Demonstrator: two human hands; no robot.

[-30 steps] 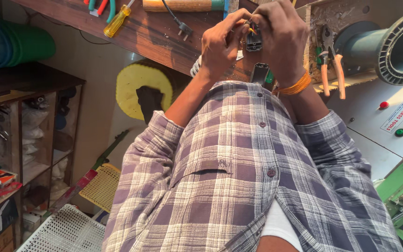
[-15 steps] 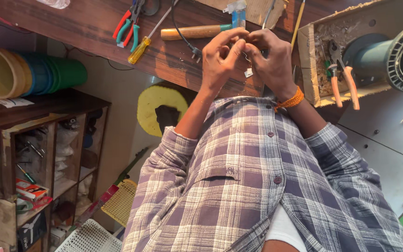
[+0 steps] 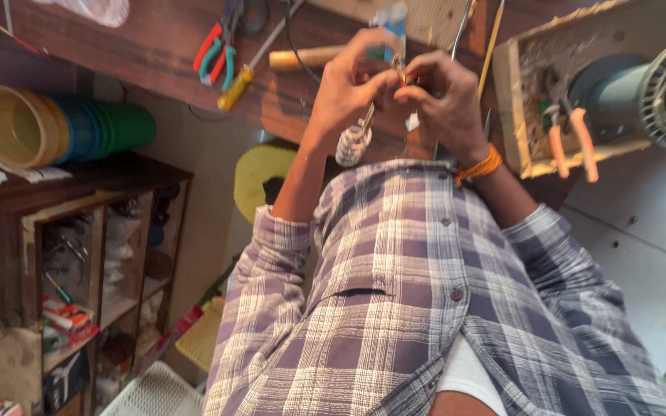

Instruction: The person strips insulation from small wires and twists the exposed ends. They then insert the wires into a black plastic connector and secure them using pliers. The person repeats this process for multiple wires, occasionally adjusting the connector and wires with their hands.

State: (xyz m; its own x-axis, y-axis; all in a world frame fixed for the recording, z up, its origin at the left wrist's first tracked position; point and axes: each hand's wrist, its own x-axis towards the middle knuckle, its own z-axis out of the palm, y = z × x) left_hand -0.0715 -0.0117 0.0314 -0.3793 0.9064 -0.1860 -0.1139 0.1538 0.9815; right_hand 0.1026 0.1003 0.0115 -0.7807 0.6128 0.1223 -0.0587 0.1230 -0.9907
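Both hands meet over the edge of the wooden workbench [image 3: 156,54], seen from above the wearer's checked shirt [image 3: 425,308]. The left hand [image 3: 348,96] and right hand [image 3: 445,104] are each closed, fingertips pinched on a small part [image 3: 401,75] held between them, too small and blurred to identify; a thin metal shaft with a ribbed white end [image 3: 353,142] hangs below the left hand. Fine work of this kind likely goes best with the wrists braced close to the chest, the pinch light, and the part kept over the bench so that nothing dropped is lost. Pliers with red and teal handles [image 3: 213,50], a yellow-handled screwdriver [image 3: 239,83] and orange-handled pliers [image 3: 568,142] lie nearby.
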